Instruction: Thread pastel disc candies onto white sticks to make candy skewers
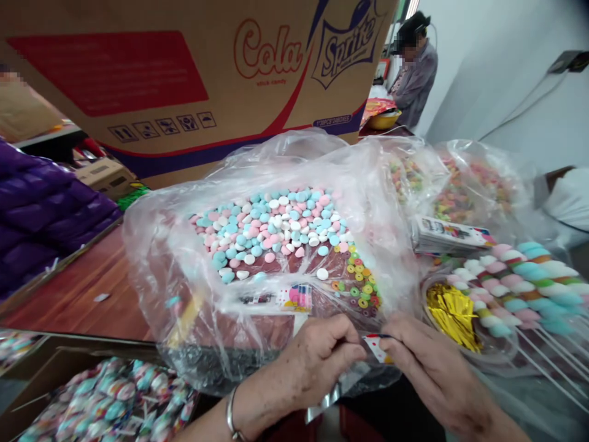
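My left hand (pixel 324 353) is closed with thumb and forefinger pinched at the left end of a small white printed plastic bag (pixel 378 348). My right hand (pixel 427 365) grips the bag's other end, its thumb pressing on the print. A shiny silvery strip (pixel 324 402) hangs below my left hand; whether it belongs to the same bag I cannot tell. Just beyond the hands, a large clear plastic sack (pixel 161 245) lies spread open on the table. On it are pink, blue and white candies (pixel 271 224), ring-shaped candies (pixel 361 279) and flat printed bags (pixel 276 299).
Right of my hands are gold twist ties (pixel 453 316) in a round tub, marshmallow sticks (pixel 519 282) and a stack of printed bags (pixel 451 234). A big carton (pixel 221 135) stands behind. Wrapped candies (pixel 115 399) fill a box at lower left. A person (pixel 416 73) works farther back.
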A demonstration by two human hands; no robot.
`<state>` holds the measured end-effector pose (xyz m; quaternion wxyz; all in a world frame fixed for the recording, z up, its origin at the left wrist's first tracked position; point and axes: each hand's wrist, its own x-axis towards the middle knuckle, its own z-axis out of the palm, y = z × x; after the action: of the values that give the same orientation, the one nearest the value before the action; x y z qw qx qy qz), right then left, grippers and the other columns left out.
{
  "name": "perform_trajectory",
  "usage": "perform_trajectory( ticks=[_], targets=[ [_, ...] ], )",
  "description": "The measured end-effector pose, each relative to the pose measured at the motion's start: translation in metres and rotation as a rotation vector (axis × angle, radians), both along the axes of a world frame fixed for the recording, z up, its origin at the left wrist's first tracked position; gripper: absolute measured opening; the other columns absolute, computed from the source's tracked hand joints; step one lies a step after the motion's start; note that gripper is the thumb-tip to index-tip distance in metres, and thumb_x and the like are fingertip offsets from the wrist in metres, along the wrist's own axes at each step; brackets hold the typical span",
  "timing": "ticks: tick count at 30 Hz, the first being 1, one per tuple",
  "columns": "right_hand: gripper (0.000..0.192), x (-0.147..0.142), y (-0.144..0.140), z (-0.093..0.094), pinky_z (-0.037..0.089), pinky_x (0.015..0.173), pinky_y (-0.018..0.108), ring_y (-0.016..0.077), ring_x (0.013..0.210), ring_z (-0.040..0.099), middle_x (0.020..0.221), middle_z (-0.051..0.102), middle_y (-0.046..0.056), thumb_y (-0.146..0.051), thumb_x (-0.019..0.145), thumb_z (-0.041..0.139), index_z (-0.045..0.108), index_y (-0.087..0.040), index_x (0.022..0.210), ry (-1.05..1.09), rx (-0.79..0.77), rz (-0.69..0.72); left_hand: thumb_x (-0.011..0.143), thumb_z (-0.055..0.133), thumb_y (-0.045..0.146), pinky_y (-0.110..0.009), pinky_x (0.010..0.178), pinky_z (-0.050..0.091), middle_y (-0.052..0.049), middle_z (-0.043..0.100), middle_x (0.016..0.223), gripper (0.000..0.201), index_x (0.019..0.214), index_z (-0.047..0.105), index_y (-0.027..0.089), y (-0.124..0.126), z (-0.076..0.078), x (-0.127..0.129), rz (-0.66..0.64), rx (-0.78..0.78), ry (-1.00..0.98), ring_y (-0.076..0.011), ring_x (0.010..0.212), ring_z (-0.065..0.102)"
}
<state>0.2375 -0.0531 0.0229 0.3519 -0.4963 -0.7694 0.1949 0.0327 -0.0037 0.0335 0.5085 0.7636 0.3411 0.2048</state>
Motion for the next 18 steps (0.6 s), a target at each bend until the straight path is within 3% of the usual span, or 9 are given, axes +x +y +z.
perform_trajectory(
  ticks=[3, 5, 10, 18],
  targets=[
    [0.014, 0.002, -0.002, 0.004, 0.046, 0.061, 0.021, 0.0120, 0.068, 0.057, 0.077, 0.060, -0.001, -0.017, 0.095, 0.046, 0.056, -0.023, 0.087, 0.025, -0.135, 0.048, 0.096, 0.052, 0.025, -0.020, 0.058, 0.034, 0.007, 0.048, 0.063, 0.023, 0.076, 0.059, 0.018, 0.002, -0.004, -0.001, -0.056, 0.123, 0.013, -0.0092, 0.058, 0.043],
    [0.015, 0.004, -0.003, 0.005, 0.046, 0.064, 0.021, 0.0120, 0.070, 0.057, 0.077, 0.060, -0.001, -0.015, 0.095, 0.045, 0.056, -0.023, 0.088, 0.032, -0.142, 0.062, 0.098, 0.048, 0.025, -0.020, 0.058, 0.034, 0.006, 0.051, 0.065, 0.026, 0.076, 0.060, 0.018, 0.003, -0.008, -0.001, -0.085, 0.186, 0.028, -0.0098, 0.059, 0.045],
    [0.008, 0.003, -0.003, 0.007, 0.046, 0.075, 0.025, 0.0146, 0.084, 0.058, 0.089, 0.062, 0.003, -0.018, 0.094, 0.050, 0.057, -0.021, 0.094, 0.060, -0.144, 0.047, 0.098, 0.047, 0.026, -0.020, 0.058, 0.039, 0.004, 0.059, 0.065, 0.028, 0.075, 0.063, 0.020, 0.007, -0.009, 0.003, -0.077, 0.174, 0.061, -0.0112, 0.060, 0.053],
    [0.030, -0.002, -0.005, 0.008, 0.038, 0.063, 0.026, 0.0134, 0.066, 0.050, 0.068, 0.056, 0.001, -0.027, 0.099, 0.044, 0.051, -0.019, 0.070, -0.033, 0.095, -0.095, 0.094, 0.051, 0.037, -0.016, 0.058, 0.046, 0.005, 0.069, 0.067, 0.028, 0.075, 0.068, 0.025, 0.012, -0.013, 0.005, -0.048, 0.171, 0.216, -0.0126, 0.061, 0.062]
  ],
)
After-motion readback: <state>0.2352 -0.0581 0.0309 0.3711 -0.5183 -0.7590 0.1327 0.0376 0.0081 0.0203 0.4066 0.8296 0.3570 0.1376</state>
